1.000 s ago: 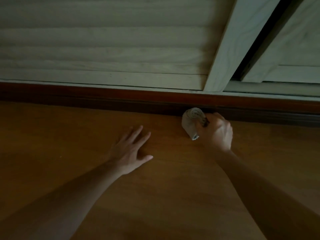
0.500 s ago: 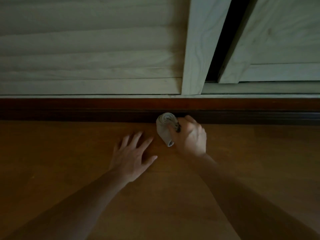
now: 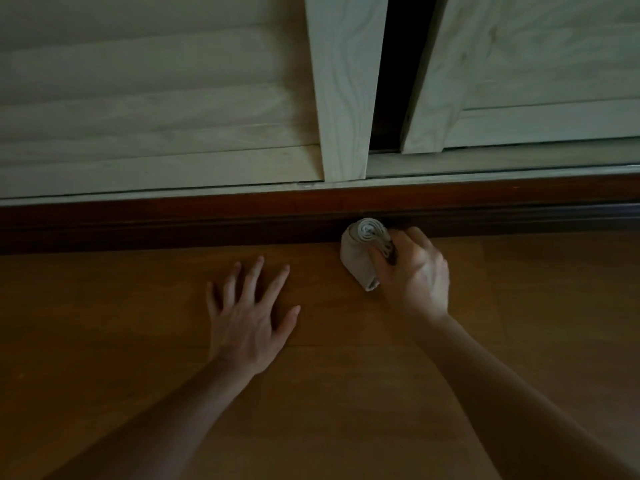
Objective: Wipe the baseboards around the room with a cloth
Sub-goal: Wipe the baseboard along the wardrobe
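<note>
A dark reddish-brown baseboard [image 3: 173,220] runs across the view under pale wooden sliding doors. My right hand [image 3: 414,271] grips a rolled grey cloth [image 3: 358,252], whose upper end touches the lower part of the baseboard. My left hand [image 3: 247,313] lies flat on the wooden floor, fingers spread, a little to the left of the cloth and short of the baseboard.
Two pale louvred sliding doors [image 3: 156,116] stand above the baseboard with a dark gap [image 3: 394,74] between them. The brown wooden floor [image 3: 346,410] fills the lower half of the dim view.
The doors and baseboard have shifted in the view as my head moved. My right hand keeps its grip on the cloth against the baseboard; my left hand stays flat on the floor.
</note>
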A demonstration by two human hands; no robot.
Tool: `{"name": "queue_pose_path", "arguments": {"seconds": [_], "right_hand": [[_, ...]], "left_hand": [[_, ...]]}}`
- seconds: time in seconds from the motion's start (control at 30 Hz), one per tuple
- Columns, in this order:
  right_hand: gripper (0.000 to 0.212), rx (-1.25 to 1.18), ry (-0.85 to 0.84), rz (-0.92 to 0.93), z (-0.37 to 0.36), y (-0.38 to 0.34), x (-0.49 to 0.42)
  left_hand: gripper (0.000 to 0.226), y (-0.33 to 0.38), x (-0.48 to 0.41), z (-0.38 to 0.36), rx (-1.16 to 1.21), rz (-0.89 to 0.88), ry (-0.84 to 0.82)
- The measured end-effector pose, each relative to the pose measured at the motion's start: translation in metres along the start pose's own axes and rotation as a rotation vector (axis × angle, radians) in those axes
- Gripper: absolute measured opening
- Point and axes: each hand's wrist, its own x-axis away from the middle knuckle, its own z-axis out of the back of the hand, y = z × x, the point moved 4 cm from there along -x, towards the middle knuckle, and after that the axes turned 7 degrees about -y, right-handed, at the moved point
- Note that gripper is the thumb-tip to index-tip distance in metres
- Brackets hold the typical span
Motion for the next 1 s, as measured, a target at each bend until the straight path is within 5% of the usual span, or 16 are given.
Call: {"name": "queue_pose_path", "arguments": {"seconds": [0.43, 0.7, 0.9, 1.0], "right_hand": [[0.025, -0.024, -0.012, 0.031, -0.006, -0.006, -0.001], [0.022, 0.039, 0.134, -0.227, 0.048, 0.067, 0.011], [0.021, 0.056, 0.020, -0.018, 0.032, 0.043, -0.001], [0.018, 0.086, 0.090, -0.088, 0.047, 0.064, 0.000]], "left_hand": [[0.068, 0.000, 0.001, -0.001, 0.023, 0.001, 0.017], [0.066, 0.015, 0.010, 0.003, 0.128, -0.012, 0.041], [0.062, 0.037, 0.026, -0.013, 0.091, -0.090, 0.023], [0.062, 0.037, 0.025, -0.013, 0.076, -0.072, 0.003]]}}
